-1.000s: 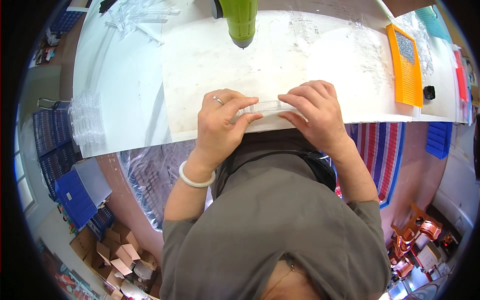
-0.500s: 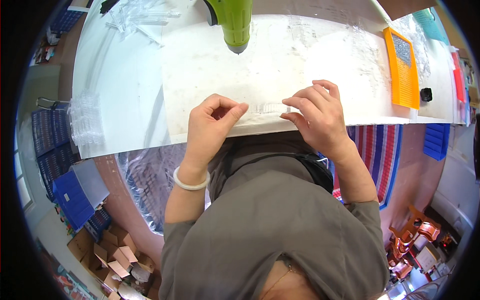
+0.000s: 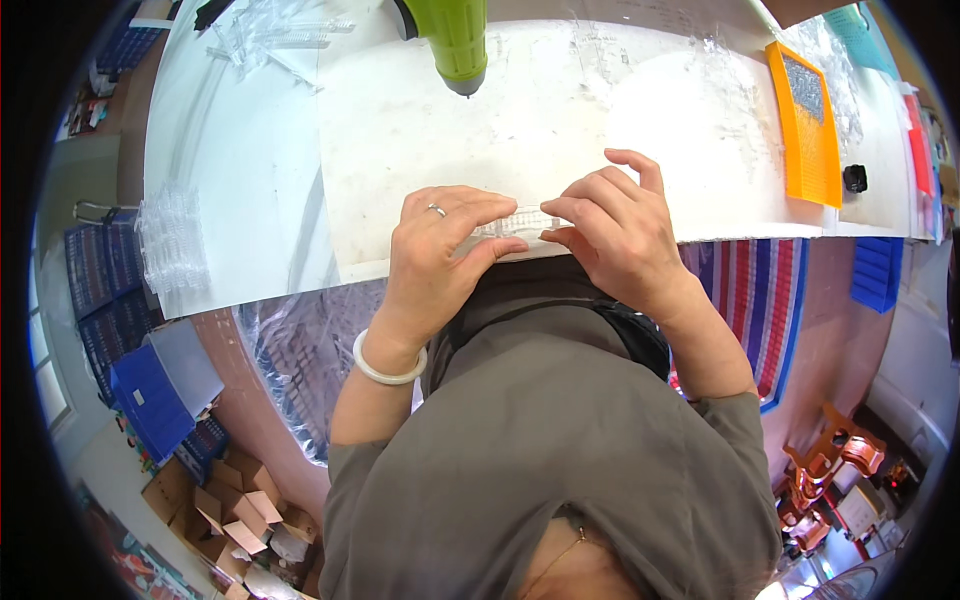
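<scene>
Between my hands, just above the table's near edge, is a clear ridged plastic strip [image 3: 528,221]. My left hand [image 3: 445,245] pinches its left end between thumb and fingers. At the other end, my right hand [image 3: 615,228] grips it with thumb and index finger, the other fingers raised. A green power screwdriver [image 3: 455,45] points its tip down toward the white table [image 3: 400,130], beyond my hands. Similar clear strips [image 3: 172,235] are stacked at the table's left edge, and more loose clear strips [image 3: 280,40] lie at the far left.
An orange tray [image 3: 822,175] with small metal pieces lies on the right, beside a small black part [image 3: 854,179]. Blue bins [image 3: 150,390] stand at left, above open cardboard boxes [image 3: 235,505]. A striped sheet [image 3: 745,300] hangs below the table's right side.
My left hand has turned and moved right, closing its fingers on the strip's left end. The right hand has shifted slightly left. The whole view has moved a little.
</scene>
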Demonstrator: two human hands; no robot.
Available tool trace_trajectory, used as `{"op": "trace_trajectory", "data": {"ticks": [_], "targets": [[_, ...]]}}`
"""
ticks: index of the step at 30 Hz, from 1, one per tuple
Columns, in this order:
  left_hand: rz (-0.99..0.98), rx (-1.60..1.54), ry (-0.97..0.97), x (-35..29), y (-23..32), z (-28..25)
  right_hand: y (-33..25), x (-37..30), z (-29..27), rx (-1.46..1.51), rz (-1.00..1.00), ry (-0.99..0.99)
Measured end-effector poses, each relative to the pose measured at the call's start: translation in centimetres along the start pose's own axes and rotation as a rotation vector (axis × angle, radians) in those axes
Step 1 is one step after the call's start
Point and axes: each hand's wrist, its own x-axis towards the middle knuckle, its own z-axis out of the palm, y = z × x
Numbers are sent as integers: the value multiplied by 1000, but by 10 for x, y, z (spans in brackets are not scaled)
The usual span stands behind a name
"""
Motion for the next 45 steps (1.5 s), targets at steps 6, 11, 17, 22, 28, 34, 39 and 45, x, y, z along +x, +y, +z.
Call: {"op": "trace_trajectory", "data": {"ticks": [6,11,17,22,28,34,39,45], "targets": [[22,62,79,-2,4,10,2,-2,0,1,1,2],[-3,41,90,-4,5,1,17,-11,-7,72,89,35],[-16,21,-9,-2,-2,-7,27,-21,-18,75,87,5],[106,233,-37,9,24,-4,21,-16,-15,101,63,-6],[28,176,-57,1,20,1,22,-27,-10,162,203,-63],[-917,-1294,108,-15,-28,-46,26,-29,2,371,418,35],[-821,-934,38,-6,-14,-34,23,-12,13,470,401,43],[-779,-698,245,-10,-32,-61,21,1,13,490,402,72]]}}
